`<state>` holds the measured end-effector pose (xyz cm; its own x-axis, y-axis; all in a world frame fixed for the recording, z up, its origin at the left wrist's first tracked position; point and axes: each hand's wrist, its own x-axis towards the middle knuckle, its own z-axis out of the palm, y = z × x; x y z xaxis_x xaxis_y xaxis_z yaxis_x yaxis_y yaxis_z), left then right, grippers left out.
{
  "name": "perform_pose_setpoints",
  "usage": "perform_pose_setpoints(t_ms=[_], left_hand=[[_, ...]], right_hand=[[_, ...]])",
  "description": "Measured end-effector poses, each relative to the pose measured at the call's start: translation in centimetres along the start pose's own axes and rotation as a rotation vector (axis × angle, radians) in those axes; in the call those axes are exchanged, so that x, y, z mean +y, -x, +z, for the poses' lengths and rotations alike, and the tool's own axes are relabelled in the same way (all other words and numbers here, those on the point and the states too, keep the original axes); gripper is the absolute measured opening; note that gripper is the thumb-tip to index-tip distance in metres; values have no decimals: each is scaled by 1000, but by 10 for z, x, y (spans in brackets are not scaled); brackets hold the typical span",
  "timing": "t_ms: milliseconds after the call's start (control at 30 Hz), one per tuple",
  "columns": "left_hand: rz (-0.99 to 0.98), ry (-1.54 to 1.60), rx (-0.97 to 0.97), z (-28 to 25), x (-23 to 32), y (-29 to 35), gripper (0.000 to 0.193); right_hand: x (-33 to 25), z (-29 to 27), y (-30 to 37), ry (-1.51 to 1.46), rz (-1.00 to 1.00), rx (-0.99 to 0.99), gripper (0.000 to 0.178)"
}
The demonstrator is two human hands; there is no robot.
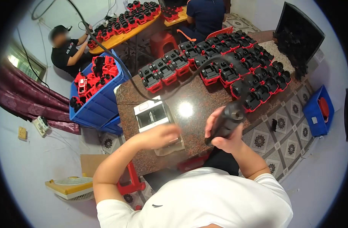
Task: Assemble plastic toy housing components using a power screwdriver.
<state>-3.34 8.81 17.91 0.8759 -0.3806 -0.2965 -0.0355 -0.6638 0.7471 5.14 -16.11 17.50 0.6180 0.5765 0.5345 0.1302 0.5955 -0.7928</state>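
My right hand [231, 140] is closed around a black electric screwdriver [226, 121], held up over the near right edge of the table. From its upper end a black cable [181, 85] seems to loop across the table, though blur hides the join. My left hand [162, 135] is smeared by motion over the front of a white box-shaped device [151, 114] with a dark window on top, perhaps a screw feeder. Whether those fingers hold anything small cannot be made out. Black-and-red toy car chassis [166, 72] stand in rows at the table's far side.
The brown speckled table [193, 129] carries everything. A blue crate [94, 100] full of red-and-black parts stands left of it. A person [67, 49] sits at a yellow table behind; another person [206, 19] sits at the back. A blue bin [316, 114] lies right, and a dark monitor [299, 32] stands far right.
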Motion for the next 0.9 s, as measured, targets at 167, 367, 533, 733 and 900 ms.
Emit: perform_pose_setpoints(t_ms=[167, 367, 533, 733, 900], left_hand=[[156, -476, 544, -55, -44, -93, 33], [-363, -673, 561, -150, -132, -106, 38], [-130, -1030, 519, -138, -180, -94, 42], [4, -1208, 660, -125, -211, -91, 45], [-129, -1052, 884, -132, -168, 18, 44]], right_hand=[[-34, -23, -17, -93, -208, 130, 63], [-30, -46, -9, -66, -162, 261, 66], [-16, -51, -5, -4, -74, 318, 63], [0, -35, -14, 6, 33, 321, 62], [5, -19, -18, 16, 44, 286, 63]])
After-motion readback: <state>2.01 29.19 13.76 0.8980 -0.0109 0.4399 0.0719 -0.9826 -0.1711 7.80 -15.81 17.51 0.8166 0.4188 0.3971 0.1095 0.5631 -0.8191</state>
